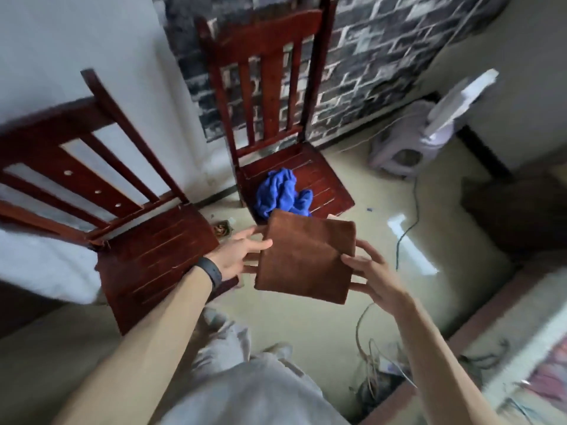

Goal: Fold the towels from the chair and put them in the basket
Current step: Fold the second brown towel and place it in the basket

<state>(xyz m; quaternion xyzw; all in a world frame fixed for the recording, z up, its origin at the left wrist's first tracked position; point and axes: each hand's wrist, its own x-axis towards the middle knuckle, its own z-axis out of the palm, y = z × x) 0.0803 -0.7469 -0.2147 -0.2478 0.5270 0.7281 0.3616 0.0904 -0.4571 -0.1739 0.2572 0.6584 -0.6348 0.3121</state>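
Up over the floor [294, 320], a folded brown towel [306, 259] is pinched at its edges by left hand [236, 256] and right hand [374, 277] (thumbs on top); crumpled blue towel [282, 193] lies on the far chair [328, 179].

Near chair [153, 256] seat open from above, far chair [325, 179] seat half taken by crumpled blue towel [282, 193], open floor [383, 204] rightward crossed by a cable [411, 223]
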